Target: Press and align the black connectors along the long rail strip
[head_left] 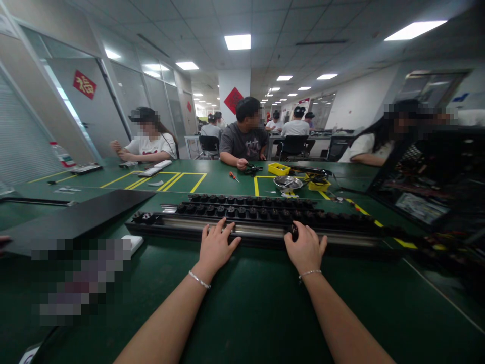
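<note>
A long black metal channel [261,231] with a shiny inner strip lies across the table in front of me. My left hand [216,247] rests on its near edge, fingers spread, with nothing in the grasp. Further right, my right hand [306,248] curls at the same channel. Between its thumb and index finger is a small black round part [294,231], which looks like a socket module. Right behind the channel stand rows of similar black socket modules [231,211], set in long strips. The palm side of both hands is hidden.
To the left lie a dark flat panel [87,215] and a white box end [132,245]. Beyond the strips are a metal bowl [278,185], a yellow bin [278,169] and a screwdriver [234,176]. An open black case [424,187] stands right. Several people sit around.
</note>
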`<state>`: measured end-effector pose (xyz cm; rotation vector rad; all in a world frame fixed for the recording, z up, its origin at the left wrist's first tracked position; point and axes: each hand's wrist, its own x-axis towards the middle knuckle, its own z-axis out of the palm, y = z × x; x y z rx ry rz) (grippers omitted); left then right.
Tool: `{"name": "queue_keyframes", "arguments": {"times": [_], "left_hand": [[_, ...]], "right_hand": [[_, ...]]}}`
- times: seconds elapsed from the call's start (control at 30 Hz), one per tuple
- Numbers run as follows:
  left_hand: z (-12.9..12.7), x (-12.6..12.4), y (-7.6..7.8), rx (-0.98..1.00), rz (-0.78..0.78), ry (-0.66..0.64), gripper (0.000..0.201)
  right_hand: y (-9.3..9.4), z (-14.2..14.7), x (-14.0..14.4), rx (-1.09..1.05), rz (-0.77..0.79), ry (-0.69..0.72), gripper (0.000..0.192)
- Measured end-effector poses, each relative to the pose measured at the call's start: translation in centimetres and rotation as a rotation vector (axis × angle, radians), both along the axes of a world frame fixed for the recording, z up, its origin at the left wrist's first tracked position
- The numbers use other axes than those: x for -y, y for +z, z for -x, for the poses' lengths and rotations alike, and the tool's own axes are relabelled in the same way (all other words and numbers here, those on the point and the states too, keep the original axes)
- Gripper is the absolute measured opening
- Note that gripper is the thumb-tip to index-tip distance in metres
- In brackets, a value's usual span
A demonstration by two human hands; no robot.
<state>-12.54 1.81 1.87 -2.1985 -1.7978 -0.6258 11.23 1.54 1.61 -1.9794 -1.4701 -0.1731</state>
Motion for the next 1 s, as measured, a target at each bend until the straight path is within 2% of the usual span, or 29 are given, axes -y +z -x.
{"name": "queue_keyframes", "arguments": {"times": [1.0], "left_hand": [[-0.1, -0.1, 0.2, 0.012, 0.027, 0.006, 0.047]], "right_hand": [[-0.8, -1.9, -0.2, 0.01, -0.064, -0.072, 0.045]]}}
